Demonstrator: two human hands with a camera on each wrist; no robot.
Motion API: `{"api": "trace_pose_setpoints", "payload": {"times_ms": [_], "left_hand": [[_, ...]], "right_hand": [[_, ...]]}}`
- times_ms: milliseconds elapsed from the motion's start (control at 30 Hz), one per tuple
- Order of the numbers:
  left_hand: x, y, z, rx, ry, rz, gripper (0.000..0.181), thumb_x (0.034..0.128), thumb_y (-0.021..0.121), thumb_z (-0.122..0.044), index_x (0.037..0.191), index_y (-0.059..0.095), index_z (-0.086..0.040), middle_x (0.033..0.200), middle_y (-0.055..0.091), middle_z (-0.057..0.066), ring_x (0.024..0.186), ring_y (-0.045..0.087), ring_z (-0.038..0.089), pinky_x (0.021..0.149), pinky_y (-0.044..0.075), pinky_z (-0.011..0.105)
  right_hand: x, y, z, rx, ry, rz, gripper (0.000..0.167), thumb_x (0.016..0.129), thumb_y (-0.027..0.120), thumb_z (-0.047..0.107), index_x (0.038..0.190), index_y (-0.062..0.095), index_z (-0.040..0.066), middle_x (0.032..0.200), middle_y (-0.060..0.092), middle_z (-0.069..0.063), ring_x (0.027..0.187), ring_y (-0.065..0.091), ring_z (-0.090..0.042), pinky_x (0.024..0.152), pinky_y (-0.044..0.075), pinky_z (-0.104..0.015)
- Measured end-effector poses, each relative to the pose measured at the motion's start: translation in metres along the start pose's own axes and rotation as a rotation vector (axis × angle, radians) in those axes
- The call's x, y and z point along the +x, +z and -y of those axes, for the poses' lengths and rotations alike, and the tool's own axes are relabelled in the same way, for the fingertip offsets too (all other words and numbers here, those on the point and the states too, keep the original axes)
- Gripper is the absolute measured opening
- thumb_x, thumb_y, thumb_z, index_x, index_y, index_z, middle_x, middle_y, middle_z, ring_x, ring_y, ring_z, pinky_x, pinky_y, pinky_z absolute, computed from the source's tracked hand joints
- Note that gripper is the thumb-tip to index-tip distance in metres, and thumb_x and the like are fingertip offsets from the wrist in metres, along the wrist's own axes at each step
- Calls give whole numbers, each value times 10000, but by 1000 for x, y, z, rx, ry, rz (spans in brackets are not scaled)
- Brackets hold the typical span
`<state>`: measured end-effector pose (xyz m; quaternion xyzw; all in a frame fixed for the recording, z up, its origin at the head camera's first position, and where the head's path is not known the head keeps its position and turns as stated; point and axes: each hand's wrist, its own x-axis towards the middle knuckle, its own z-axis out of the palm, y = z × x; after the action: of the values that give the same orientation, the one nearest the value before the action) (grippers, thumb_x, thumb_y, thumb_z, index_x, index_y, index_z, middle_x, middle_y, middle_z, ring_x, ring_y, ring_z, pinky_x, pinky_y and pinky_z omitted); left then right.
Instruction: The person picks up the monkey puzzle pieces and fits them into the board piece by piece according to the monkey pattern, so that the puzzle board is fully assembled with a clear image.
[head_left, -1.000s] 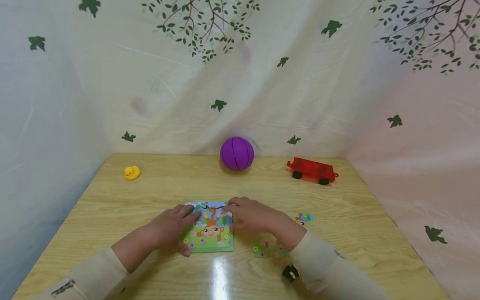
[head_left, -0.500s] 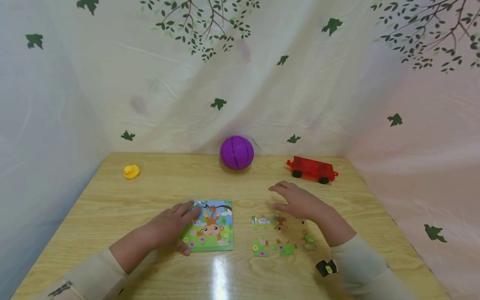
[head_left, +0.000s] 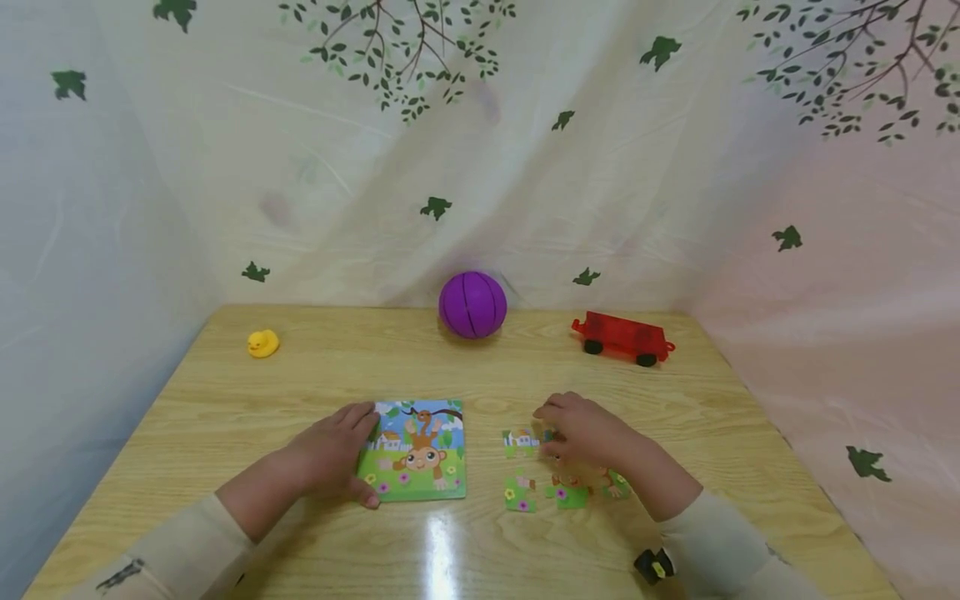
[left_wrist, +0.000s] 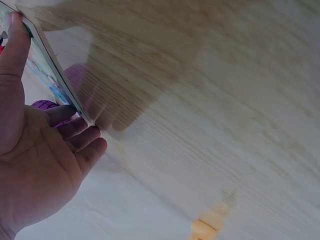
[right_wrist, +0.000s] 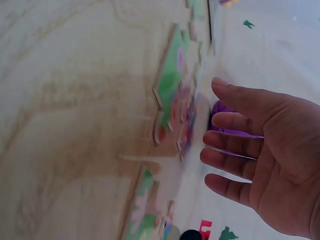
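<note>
A square board printed with a monkey picture (head_left: 420,467) lies flat on the table in the head view. My left hand (head_left: 326,454) rests along its left side, thumb at the near corner, fingers at the far one. In the left wrist view these fingers touch the board's edge without wrapping round it. To the right, my right hand (head_left: 588,429) hovers over several loose jigsaw pieces, partly covering them. Uncovered are a house piece (head_left: 519,443) and a flower piece (head_left: 520,494). The right wrist view shows the right fingers spread apart, nothing between them, near a green piece (right_wrist: 171,70).
At the table's back stand a purple ball (head_left: 472,305) in the middle, a yellow rubber duck (head_left: 262,343) on the left and a red toy wagon (head_left: 624,337) on the right. Leaf-printed cloth (head_left: 360,183) hangs behind and at both sides.
My right hand has left the board, swung right and come down over the jigsaw pieces. My left hand stays by the board, its fingers drawn back slightly towards the left edge.
</note>
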<state>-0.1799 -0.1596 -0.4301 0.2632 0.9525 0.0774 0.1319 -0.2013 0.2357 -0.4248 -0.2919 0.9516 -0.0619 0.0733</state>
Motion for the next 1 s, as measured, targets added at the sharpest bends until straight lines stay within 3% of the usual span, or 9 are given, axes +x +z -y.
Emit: {"api": "trace_pose_setpoints", "payload": {"times_ms": [233, 467, 700, 867, 1000], "left_hand": [[3, 3, 9, 9, 15, 9, 1262, 619, 707, -775, 1503, 303, 30, 1582, 257, 233, 1447, 254, 444, 1166, 275, 583], [6, 5, 17, 15, 37, 2, 1248, 616, 643, -839, 1511, 332, -27, 1590, 273, 179, 1450, 263, 415, 1161, 281, 589], [6, -4, 20, -33, 44, 38, 1144, 687, 673, -777, 1504, 361, -40, 1582, 301, 165, 1453, 260, 412, 1158, 279, 598], [6, -8, 22, -66, 36, 79, 1111, 694, 738, -698, 1519, 343, -68, 1599, 272, 146, 1468, 230, 397, 1163, 264, 600], [6, -5, 23, -64, 39, 72, 1125, 682, 751, -694, 1515, 345, -57, 1596, 278, 147, 1463, 238, 399, 1157, 269, 607]], "right_hand": [[11, 9, 13, -118, -44, 14, 357, 858, 740, 417, 1107, 685, 167, 1034, 590, 39, 984, 526, -176, 789, 477, -365], [17, 9, 19, -149, -66, 2, 270, 863, 740, 403, 1012, 699, 181, 974, 591, 67, 928, 525, -144, 807, 495, -341], [20, 8, 21, -210, -109, -18, 245, 866, 715, 418, 954, 698, 190, 906, 583, 80, 817, 502, -114, 714, 477, -305], [26, 5, 26, -226, -149, -63, 266, 861, 719, 422, 969, 692, 180, 877, 609, 83, 787, 532, -99, 708, 507, -287], [35, 1, 37, -217, -175, -74, 311, 879, 700, 428, 1042, 706, 163, 926, 650, 66, 849, 588, -112, 747, 548, -291]]}}
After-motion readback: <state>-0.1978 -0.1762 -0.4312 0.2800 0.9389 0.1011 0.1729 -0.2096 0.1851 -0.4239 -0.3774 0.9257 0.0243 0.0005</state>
